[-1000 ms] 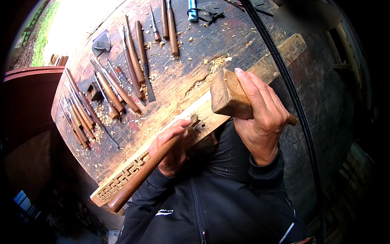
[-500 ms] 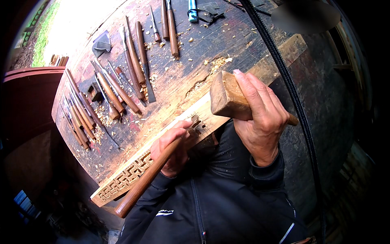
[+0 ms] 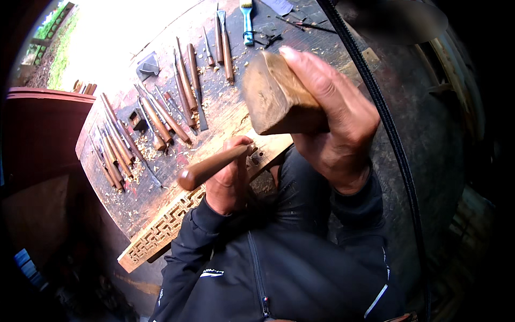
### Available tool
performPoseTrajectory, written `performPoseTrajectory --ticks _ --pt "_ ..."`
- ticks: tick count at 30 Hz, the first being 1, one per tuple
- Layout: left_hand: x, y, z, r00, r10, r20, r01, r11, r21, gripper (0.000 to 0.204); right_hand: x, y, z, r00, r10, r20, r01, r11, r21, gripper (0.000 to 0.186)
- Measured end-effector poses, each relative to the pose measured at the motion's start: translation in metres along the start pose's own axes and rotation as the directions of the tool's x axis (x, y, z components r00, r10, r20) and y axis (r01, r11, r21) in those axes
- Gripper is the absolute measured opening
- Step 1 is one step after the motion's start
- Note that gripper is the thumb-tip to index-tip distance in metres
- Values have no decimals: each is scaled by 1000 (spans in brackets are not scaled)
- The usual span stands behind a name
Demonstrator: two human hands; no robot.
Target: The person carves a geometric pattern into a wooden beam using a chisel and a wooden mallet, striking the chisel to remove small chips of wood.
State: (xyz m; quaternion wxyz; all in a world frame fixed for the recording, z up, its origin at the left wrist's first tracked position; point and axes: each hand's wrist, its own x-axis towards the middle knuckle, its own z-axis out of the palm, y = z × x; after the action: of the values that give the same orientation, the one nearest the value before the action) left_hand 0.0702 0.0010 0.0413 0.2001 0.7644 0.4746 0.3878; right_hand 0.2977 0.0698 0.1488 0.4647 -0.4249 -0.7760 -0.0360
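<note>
Right hand: the person's right hand (image 3: 338,129) is closed firmly about a mallet (image 3: 281,99), fingers laid along the block; mallet handle hidden, so the grip on it cannot be told.
Left hand: the left hand (image 3: 228,185) is curled into a loose fist round the lower part of a carving tool (image 3: 212,167), over the board.
Table: big, dark, scuffed worktable (image 3: 219,99) beyond the hands, under all the spread gear.
Board: long pale board (image 3: 161,232) lying slantwise along the near side of the table, its lower-left stretch cut in an angular fret; some small holes just beside the left hand. Looks stiff and solid; the thin ribs between cuts are probably the fragile part. Best held by the plain edges, off the fretwork.
Mallet: thick wooden block above the board, apart from the carving tool. Likely the heaviest thing in hand, hard, not slippery; a hold close under the block should steady it.
Carving tool: brown wooden handle, tilted, butt end toward lower left. Lower end hidden by the fingers; contact with the wood cannot be told. Seems light and rigid, handle smooth and perhaps a little slick; safest held low on the wood, clear of any edge.
Loose tools: wooden-handled tools (image 3: 179,130) fanned across the table.
Brush: blue-handled brush (image 3: 247,24), far side.
Shavings: pale curls (image 3: 142,145) among the loose tools.
</note>
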Motion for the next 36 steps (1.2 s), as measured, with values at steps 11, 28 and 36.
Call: performPoseTrajectory --ticks 11,28,36 --pt "7 -19 3 997 12 72 -19 995 101 27 75 -20 -23 928 -361 -93 365 931 24 47" --pt "13 -18 1 998 38 51 -40 998 49 31 64 -20 -54 959 -283 -2 273 928 -252 66" --pt "-18 -33 16 922 -287 -260 106 833 -543 36 18 3 -34 992 -110 -66 100 986 -135 67"
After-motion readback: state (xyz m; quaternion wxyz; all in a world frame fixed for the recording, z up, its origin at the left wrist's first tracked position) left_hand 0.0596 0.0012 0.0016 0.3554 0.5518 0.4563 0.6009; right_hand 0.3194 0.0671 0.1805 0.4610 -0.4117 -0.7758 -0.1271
